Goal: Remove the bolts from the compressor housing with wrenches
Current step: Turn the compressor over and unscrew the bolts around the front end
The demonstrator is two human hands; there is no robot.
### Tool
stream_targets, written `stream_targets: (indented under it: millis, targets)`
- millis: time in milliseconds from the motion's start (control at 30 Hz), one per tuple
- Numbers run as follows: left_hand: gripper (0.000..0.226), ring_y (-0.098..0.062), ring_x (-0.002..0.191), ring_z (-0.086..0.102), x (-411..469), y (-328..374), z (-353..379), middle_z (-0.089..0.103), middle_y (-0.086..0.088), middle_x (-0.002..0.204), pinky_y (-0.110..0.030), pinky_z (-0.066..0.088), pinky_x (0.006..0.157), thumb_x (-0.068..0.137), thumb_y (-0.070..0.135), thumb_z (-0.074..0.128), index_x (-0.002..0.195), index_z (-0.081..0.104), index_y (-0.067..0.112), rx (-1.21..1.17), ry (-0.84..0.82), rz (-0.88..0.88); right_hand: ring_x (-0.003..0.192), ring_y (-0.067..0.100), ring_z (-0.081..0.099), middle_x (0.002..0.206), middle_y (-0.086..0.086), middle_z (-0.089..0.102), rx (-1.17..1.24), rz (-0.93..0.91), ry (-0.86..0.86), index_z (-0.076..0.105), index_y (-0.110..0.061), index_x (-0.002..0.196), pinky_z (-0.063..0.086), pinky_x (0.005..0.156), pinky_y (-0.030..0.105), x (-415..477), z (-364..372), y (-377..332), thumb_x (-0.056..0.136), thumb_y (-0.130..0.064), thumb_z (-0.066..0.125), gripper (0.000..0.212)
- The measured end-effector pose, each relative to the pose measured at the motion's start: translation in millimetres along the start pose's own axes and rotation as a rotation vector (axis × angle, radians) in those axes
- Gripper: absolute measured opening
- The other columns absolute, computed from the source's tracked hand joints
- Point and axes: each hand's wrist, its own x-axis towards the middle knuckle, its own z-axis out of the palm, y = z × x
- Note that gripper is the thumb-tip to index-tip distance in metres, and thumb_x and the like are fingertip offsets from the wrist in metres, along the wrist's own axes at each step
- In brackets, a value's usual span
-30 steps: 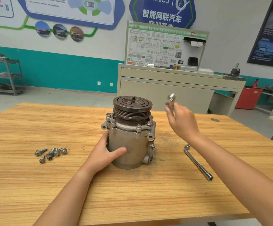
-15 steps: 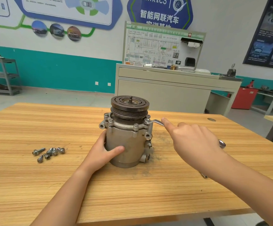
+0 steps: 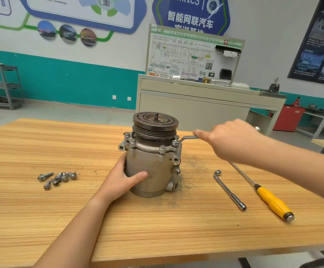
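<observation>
While your left hand wraps the lower body of the compressor housing, thumb across the front and the rest curled round the far side, the casting stands upright in the middle of the bench, pulley end up. Your right hand grips the wrench. Its fingers are closed on the handle, with the index laid straight along the shaft.

The wrench's bent end drops onto the bolt at the right side of the flange. Its long axis runs level from that bolt out to your right, so the bolt lies to the left of your gripping hand, at the far end of the lever. By my reading, the swing has to turn about that upright bolt. Keep the shaft level so the socket does not tip off the head, and brace against the turn with your left hand.

More bolts show around the flange, so the job looks partly done. The loose bolts lie together well to the left of the housing. A spare wrench and a yellow-handled screwdriver lie on the bench to the right.
</observation>
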Motion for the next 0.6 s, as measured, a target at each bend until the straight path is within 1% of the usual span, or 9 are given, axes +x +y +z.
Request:
stream_targets:
  millis: [100, 200, 267, 300, 367, 433, 467, 533, 600]
  targets:
    - [0.066, 0.029, 0.092, 0.048, 0.0, 0.0, -0.2, 0.047, 0.031, 0.114, 0.002, 0.04, 0.068, 0.076, 0.024, 0.075, 0.126, 0.035, 0.039, -0.006, 0.001, -0.007, 0.056, 0.017, 0.045, 0.065, -0.003, 0.044, 0.064, 0.013, 0.067, 0.039, -0.02, 0.13, 0.031, 0.046, 0.027, 20.4, 24.2, 8.7, 0.089, 0.002, 0.039, 0.047]
    - [0.065, 0.03, 0.092, 0.047, -0.9, 0.4, 0.3, 0.046, 0.032, 0.113, 0.003, 0.039, 0.068, 0.077, 0.024, 0.075, 0.125, 0.034, 0.04, 0.008, 0.007, -0.009, 0.069, 0.027, 0.06, 0.076, 0.01, 0.064, 0.231, 0.012, 0.232, 0.06, -0.002, 0.103, 0.048, 0.061, 0.034, 39.1, 45.1, -6.4, 0.082, 0.013, 0.05, 0.027]
    - [0.065, 0.031, 0.091, 0.046, -1.7, 0.2, 0.6, 0.046, 0.032, 0.112, 0.004, 0.038, 0.067, 0.077, 0.023, 0.075, 0.124, 0.034, 0.04, 0.013, 0.015, -0.008, 0.061, 0.03, 0.064, 0.067, 0.017, 0.066, 0.372, 0.024, 0.413, 0.065, 0.005, 0.08, 0.054, 0.056, 0.038, 50.1, 55.1, -22.8, 0.066, 0.021, 0.062, 0.022]
    - [0.064, 0.031, 0.091, 0.046, -2.3, 0.2, 1.1, 0.046, 0.033, 0.112, 0.004, 0.038, 0.068, 0.078, 0.024, 0.075, 0.124, 0.033, 0.04, 0.016, 0.018, -0.008, 0.061, 0.031, 0.065, 0.068, 0.017, 0.067, 0.43, 0.044, 0.457, 0.067, 0.005, 0.078, 0.055, 0.053, 0.038, 55.0, 57.6, -30.2, 0.063, 0.021, 0.064, 0.022]
    - [0.065, 0.029, 0.093, 0.046, -2.5, 0.1, 1.7, 0.045, 0.033, 0.113, 0.003, 0.039, 0.07, 0.078, 0.025, 0.075, 0.125, 0.034, 0.04, 0.022, 0.021, -0.009, 0.076, 0.031, 0.066, 0.085, 0.014, 0.07, 0.513, 0.095, 0.433, 0.067, 0.002, 0.093, 0.054, 0.058, 0.037, 62.1, 60.6, -37.9, 0.073, 0.014, 0.061, 0.024]
    - [0.066, 0.027, 0.095, 0.047, -1.9, 0.0, 1.9, 0.045, 0.033, 0.114, 0.001, 0.04, 0.071, 0.077, 0.027, 0.075, 0.126, 0.033, 0.039, 0.02, 0.017, -0.011, 0.096, 0.03, 0.062, 0.108, 0.01, 0.066, 0.601, 0.21, 0.386, 0.059, -0.006, 0.118, 0.052, 0.071, 0.039, 57.8, 66.3, -36.7, 0.09, 0.0, 0.048, 0.03]
    - [0.066, 0.027, 0.095, 0.047, -1.4, 0.0, 1.8, 0.046, 0.033, 0.114, 0.001, 0.04, 0.071, 0.076, 0.028, 0.075, 0.126, 0.033, 0.04, 0.018, 0.016, -0.008, 0.1, 0.031, 0.06, 0.113, 0.01, 0.064, 0.668, 0.274, 0.401, 0.055, -0.008, 0.124, 0.051, 0.075, 0.041, 50.9, 68.1, -34.5, 0.094, -0.005, 0.045, 0.032]
    - [0.069, 0.028, 0.094, 0.048, -0.9, 0.5, 2.1, 0.046, 0.032, 0.114, 0.001, 0.04, 0.07, 0.073, 0.033, 0.077, 0.125, 0.034, 0.041, 0.006, 0.012, -0.004, 0.091, 0.032, 0.061, 0.106, 0.013, 0.066, 0.791, 0.366, 0.442, 0.049, -0.008, 0.13, 0.05, 0.073, 0.043, 32.0, 66.7, -31.8, 0.096, -0.01, 0.044, 0.035]
    - [0.081, 0.025, 0.097, 0.049, -1.3, -0.4, 3.4, 0.048, 0.029, 0.116, -0.001, 0.042, 0.072, 0.066, 0.039, 0.083, 0.128, 0.032, 0.04, -0.014, -0.017, -0.01, 0.071, 0.029, 0.058, 0.083, 0.01, 0.063, 0.866, 0.391, 0.471, 0.048, -0.007, 0.131, 0.046, 0.061, 0.038, 10.7, 62.4, -30.1, 0.097, -0.016, 0.043, 0.036]
